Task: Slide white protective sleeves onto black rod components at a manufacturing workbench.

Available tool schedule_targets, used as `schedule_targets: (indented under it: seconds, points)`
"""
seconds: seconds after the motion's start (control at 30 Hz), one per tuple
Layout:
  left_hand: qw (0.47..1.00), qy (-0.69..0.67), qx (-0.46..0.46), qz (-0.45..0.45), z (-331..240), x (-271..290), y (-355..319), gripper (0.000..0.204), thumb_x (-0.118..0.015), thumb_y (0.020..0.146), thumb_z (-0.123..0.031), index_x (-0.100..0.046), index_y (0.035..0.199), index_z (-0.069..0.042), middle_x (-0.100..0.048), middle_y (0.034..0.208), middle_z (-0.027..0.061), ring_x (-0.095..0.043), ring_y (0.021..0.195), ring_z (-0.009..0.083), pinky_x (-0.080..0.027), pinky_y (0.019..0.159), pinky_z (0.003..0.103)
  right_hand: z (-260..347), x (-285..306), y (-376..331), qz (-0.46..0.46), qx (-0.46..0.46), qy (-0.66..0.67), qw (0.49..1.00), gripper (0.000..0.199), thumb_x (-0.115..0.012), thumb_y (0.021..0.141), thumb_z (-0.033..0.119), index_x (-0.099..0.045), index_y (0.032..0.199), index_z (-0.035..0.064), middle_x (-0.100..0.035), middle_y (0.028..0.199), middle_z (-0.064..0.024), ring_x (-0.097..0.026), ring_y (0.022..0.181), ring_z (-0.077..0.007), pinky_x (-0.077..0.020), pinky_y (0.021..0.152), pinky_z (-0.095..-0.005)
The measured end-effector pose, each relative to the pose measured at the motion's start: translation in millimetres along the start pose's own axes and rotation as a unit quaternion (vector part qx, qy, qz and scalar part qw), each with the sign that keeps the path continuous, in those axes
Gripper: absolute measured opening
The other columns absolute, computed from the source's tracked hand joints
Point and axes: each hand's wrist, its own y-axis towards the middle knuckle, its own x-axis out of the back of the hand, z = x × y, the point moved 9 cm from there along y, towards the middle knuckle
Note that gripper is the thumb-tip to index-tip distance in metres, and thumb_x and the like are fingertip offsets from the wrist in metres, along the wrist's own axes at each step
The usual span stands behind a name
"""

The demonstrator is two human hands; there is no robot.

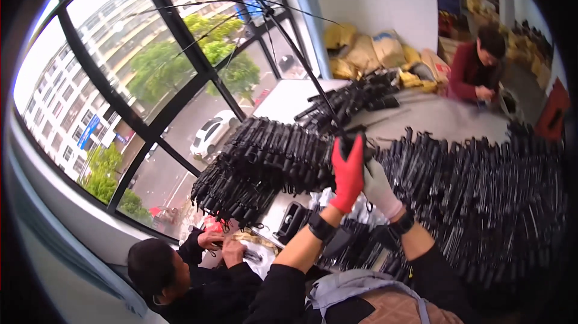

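An opened umbrella frame [299,62], bare black ribs on a dark shaft with no cloth on it, rises up and to the left in front of me. My left hand [348,174], in a red glove, is closed around the lower end of its shaft. Just to its right, my right hand [379,190] in a pale grey glove is closed at the same dark handle end; its fingertips are partly hidden. Below and around both hands lie rows of folded black umbrella frames [457,197], with another stack [265,161] to the left.
A co-worker [156,276] sits close at the lower left, hands over the table edge. Another person [475,65] in dark red works across the table [475,122]. Tall windows [162,125] stand left. Yellow and tan sacks [373,50] are heaped at the back wall.
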Motion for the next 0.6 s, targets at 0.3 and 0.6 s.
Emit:
schedule_targets:
  seconds: [0.3, 0.6]
  points:
    - [0.997, -0.071, -0.013, 0.023, -13.2, 102.0, 60.0, 0.054, -0.057, 0.095, -0.038, -0.044, 0.139, -0.009, -0.057, 0.122, 0.0082, -0.058, 0.097, 0.0161, -0.048, 0.079, 0.028, -4.9, 62.3, -56.7, 0.065, -0.228, 0.142, 0.961, 0.028, -0.05, 0.097, 0.026, -0.059, 0.1, 0.0003, -0.053, 0.064, 0.0009, -0.047, 0.051, -0.0051, -0.0321, 0.046, -0.0181]
    - [0.948, -0.276, 0.139, 0.07, -28.1, 68.4, 153.6, 0.053, -0.057, 0.09, -0.051, -0.057, 0.115, -0.005, -0.064, 0.087, 0.0113, -0.058, 0.071, 0.0214, -0.05, 0.073, 0.037, -4.7, 101.6, -175.0, 0.042, -0.431, 0.279, 0.857, 0.022, -0.053, 0.096, 0.02, -0.058, 0.105, -0.0003, -0.053, 0.062, -0.0038, -0.043, 0.043, -0.0083, -0.0321, 0.04, -0.0233]
